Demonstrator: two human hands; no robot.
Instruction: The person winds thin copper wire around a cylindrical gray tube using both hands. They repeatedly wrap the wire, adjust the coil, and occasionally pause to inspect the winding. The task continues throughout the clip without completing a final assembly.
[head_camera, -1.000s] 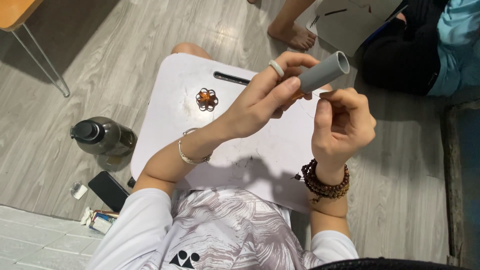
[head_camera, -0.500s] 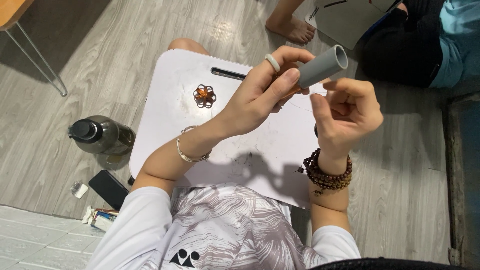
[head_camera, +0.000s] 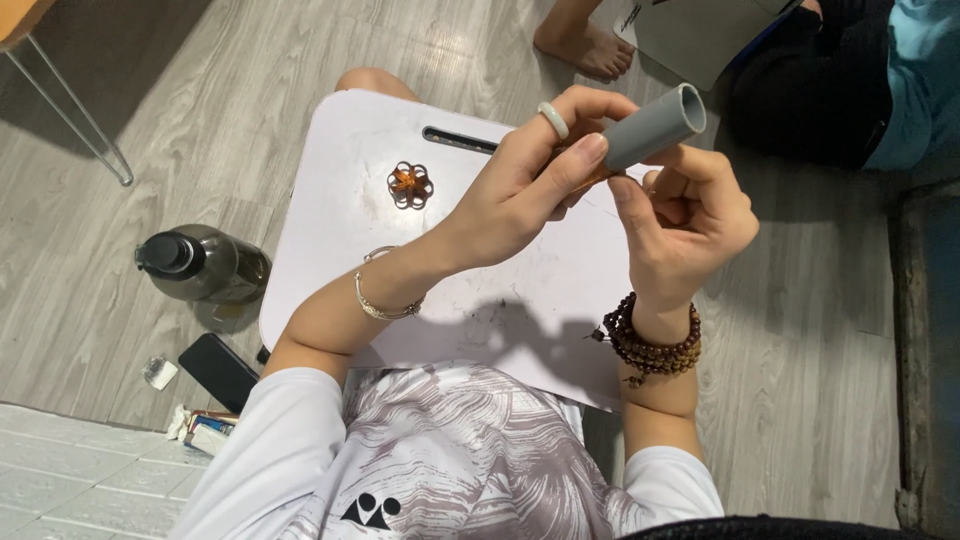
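left hand (head_camera: 520, 190): gripping the grey tube (head_camera: 652, 125) near its lower end, thumb pressing along the side, fingers closed around it; pale ring showing on one finger.
right hand (head_camera: 685, 215): curling beside the tube's lower end, fingers bent in toward something small and brownish; cannot tell what, if anything, is being pinched.
grey tube: being held in the air above the far right part of the white lap table (head_camera: 340, 200), tilting up and to the right, open mouth pointing away from the body; not touching the table.
wire flower (head_camera: 409, 184): lying flat on the table, well apart from both hands.
surroundings: dark bottle (head_camera: 200, 265) standing on the floor left of the table; black phone (head_camera: 218, 371) lying near it; another person's bare foot (head_camera: 585, 45) resting beyond the table.
doing the step well: keeping the left grip firm and low on the tube, leaving the end free for the right fingertips; steadying both wrists close together; working over the table, catching any dropped piece; avoiding squeezing hard enough to turn the tube out of line.
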